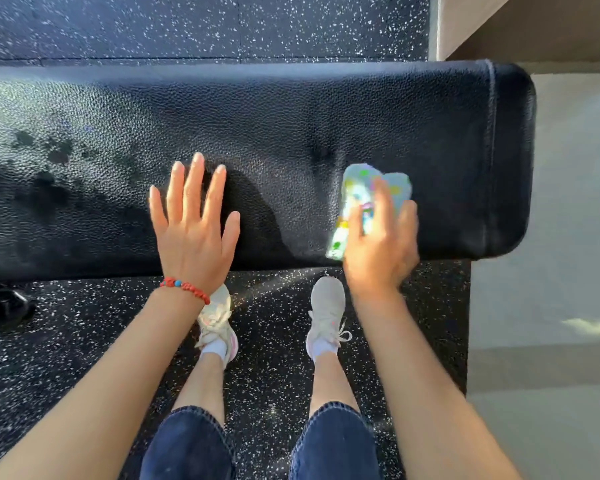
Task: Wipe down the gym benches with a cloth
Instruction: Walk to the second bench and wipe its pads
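Crosswise, bench left to right

One black padded bench runs across the view, with one patterned cloth on it. Two hands show, a left hand and a right hand, and one red beaded bracelet. Below are two pale sneakers and one speckled floor.
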Tool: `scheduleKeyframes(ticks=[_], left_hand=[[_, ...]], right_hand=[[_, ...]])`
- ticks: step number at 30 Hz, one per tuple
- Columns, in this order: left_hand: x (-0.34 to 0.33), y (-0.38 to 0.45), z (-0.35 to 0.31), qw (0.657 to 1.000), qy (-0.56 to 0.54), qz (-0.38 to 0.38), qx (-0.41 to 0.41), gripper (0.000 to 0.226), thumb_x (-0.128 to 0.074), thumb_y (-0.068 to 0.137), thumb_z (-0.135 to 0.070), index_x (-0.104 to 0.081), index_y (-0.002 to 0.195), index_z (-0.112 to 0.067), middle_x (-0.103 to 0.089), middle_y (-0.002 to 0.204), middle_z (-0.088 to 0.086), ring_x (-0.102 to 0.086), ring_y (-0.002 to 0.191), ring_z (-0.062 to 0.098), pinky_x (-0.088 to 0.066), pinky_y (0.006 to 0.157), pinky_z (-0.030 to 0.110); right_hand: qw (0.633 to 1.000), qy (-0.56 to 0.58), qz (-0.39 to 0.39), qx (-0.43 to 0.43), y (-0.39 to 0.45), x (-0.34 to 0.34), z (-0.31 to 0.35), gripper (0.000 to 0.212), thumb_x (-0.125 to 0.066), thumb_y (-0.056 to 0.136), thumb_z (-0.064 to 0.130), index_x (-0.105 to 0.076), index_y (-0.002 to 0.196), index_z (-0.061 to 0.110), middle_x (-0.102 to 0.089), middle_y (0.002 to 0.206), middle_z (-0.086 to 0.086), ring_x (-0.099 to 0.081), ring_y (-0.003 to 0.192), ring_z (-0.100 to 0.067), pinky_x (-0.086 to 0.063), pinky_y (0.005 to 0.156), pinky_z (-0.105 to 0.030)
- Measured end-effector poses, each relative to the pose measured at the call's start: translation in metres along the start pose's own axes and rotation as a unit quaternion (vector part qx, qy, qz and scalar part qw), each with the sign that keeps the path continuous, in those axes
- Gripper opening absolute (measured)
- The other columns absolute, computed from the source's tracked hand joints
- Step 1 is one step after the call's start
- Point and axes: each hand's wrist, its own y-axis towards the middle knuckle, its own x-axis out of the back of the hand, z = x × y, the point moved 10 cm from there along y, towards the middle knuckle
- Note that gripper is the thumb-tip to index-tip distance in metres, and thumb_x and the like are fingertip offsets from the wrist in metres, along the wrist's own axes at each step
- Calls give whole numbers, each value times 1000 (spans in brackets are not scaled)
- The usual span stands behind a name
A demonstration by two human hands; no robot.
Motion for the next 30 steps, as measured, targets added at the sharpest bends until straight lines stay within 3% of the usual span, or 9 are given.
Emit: scheduleKeyframes(ticks=[3,6,8,11,13,19,23,27,30], left_hand=[[-6,1,7,1000,-6,8,-1,51,-39,95,-34,-38,141,-12,-35,148,16,-30,135,37,-21,107,59],[-9,0,7,1000,-13,7,1,52,-39,94,-35,-38,142,-13,-35,148,15,-29,136,36,-20,107,59],[-10,0,8,1000,-15,7,5,52,-40,94,-35,-37,142,-14,-34,149,15,-28,136,35,-20,107,58],[-12,0,7,1000,-14,4,6,53,-41,93,-35,-36,142,-15,-34,149,14,-29,136,35,-20,107,58],[-12,0,7,1000,-15,5,7,54,-41,93,-34,-35,143,-15,-34,149,14,-29,136,35,-20,108,58],[-5,2,12,1000,-29,-1,-7,51,-42,94,-34,-39,140,-14,-37,147,14,-31,135,33,-22,107,56],[5,5,39,1000,-17,-15,10,50,-44,94,-32,-42,139,-12,-38,146,16,-33,133,35,-24,106,55],[7,7,86,998,-2,-6,57,52,-42,94,-33,-37,142,-13,-34,148,16,-29,135,37,-19,107,56],[0,6,102,998,-6,11,61,53,-40,95,-35,-33,143,-15,-31,150,16,-27,137,37,-16,108,57]], right_hand=[[995,20,23,95,-19,-18,59,34,-56,84,29,-65,113,15,-61,85,-14,-57,69,-28,-47,52,-32],[982,-12,41,184,-12,-17,57,35,-65,81,29,-65,114,16,-59,79,-12,-55,64,-25,-45,51,-30],[992,-39,28,117,7,-4,16,37,-63,81,31,-62,115,18,-58,83,-15,-57,69,-31,-48,53,-32],[996,-29,-7,-87,29,17,-39,40,-54,87,38,-59,121,16,-57,94,-22,-57,86,-38,-48,64,-40],[991,-29,-12,-127,26,14,-33,41,-54,88,36,-58,122,14,-57,97,-21,-57,89,-38,-46,64,-39],[997,23,17,73,11,-31,104,31,-63,81,29,-66,109,15,-61,85,-15,-60,71,-30,-46,49,-31],[983,-33,30,176,27,-27,109,32,-57,86,37,-65,110,18,-57,78,-14,-56,68,-30,-44,49,-33],[992,-32,48,-114,70,-14,13,43,-45,92,45,-46,132,30,-50,118,-14,-49,107,-31,-40,80,-37],[988,-25,20,-151,61,-16,27,44,-44,92,45,-44,134,30,-48,120,-11,-49,109,-28,-40,81,-37]])
